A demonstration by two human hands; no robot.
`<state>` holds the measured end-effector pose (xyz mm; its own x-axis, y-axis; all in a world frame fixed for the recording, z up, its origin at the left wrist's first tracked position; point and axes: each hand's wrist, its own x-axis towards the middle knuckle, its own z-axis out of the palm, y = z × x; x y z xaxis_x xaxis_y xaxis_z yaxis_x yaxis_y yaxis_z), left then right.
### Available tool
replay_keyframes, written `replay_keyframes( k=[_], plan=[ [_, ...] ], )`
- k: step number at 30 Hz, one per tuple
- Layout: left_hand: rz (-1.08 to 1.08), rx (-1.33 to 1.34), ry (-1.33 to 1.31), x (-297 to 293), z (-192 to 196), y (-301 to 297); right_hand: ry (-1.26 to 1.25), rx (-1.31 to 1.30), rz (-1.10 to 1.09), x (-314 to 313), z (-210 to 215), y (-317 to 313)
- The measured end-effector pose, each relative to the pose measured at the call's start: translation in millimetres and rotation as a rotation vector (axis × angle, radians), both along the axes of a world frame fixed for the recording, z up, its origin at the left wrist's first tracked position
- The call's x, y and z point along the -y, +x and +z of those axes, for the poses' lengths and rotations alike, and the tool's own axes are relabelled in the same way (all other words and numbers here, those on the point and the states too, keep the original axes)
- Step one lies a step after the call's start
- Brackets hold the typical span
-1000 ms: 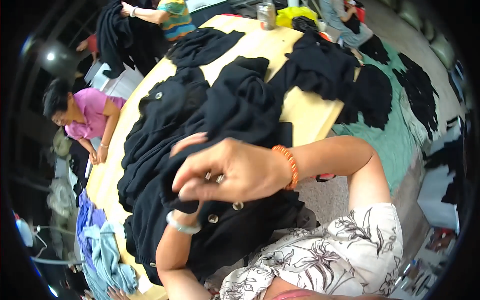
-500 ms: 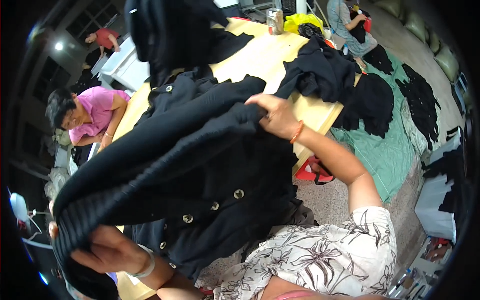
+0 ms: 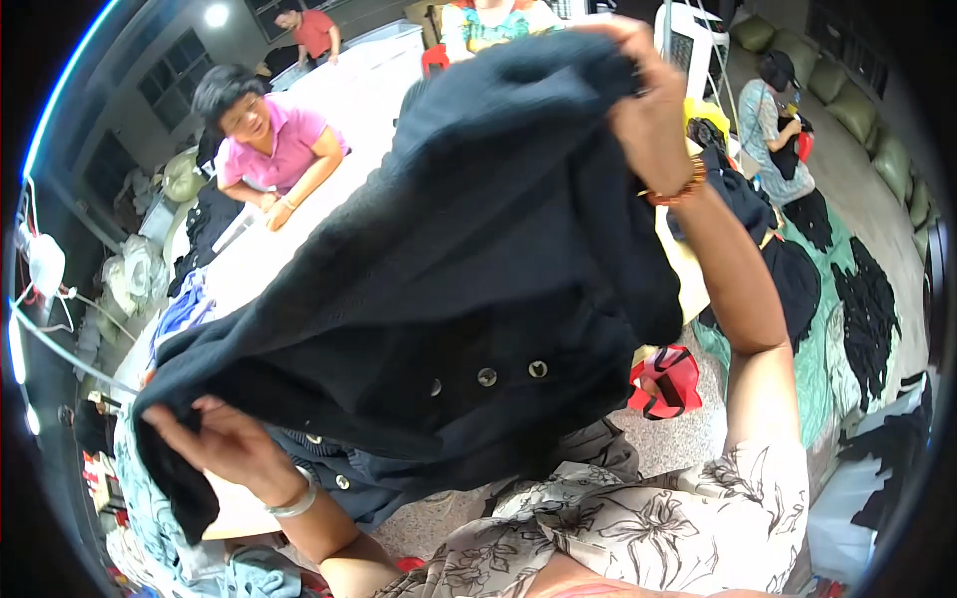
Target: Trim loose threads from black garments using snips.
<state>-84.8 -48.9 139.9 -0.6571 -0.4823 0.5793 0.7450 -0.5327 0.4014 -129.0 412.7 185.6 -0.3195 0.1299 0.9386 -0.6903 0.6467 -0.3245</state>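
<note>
A large dark navy knitted garment point(image 3: 449, 249) with a row of round buttons is stretched in the air in front of me. My right hand point(image 3: 643, 100), with an orange bead bracelet at the wrist, grips its top edge high up. My left hand point(image 3: 214, 439), wearing a silver bangle, holds the lower left end near the table edge. The garment hides most of the wooden table point(image 3: 234, 513) beneath it.
A person in a pink shirt point(image 3: 269, 140) sits at the far side of the table; others stand behind. Another person point(image 3: 778, 110) sits at the right by a green sheet point(image 3: 827, 329) with dark garments. A red bag point(image 3: 668, 384) lies on the floor.
Both hands have lifted the dark garment off the pile and spread it wide; the right hand rose high, the left stayed low. My view tilted up toward the far people.
</note>
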Motion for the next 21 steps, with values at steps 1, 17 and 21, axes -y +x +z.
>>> replay_keyframes(
  k=[1,17,21],
  plan=[
    [0.06,0.116,0.007,6,-14,-6,0.083,0.071,-0.08,10,-13,-13],
    [-0.347,0.768,0.001,75,-153,-37,0.494,0.876,-0.126,65,-135,34],
    [-0.307,0.672,-0.057,55,-127,-31,0.448,0.573,-0.069,86,-138,60]
  ],
)
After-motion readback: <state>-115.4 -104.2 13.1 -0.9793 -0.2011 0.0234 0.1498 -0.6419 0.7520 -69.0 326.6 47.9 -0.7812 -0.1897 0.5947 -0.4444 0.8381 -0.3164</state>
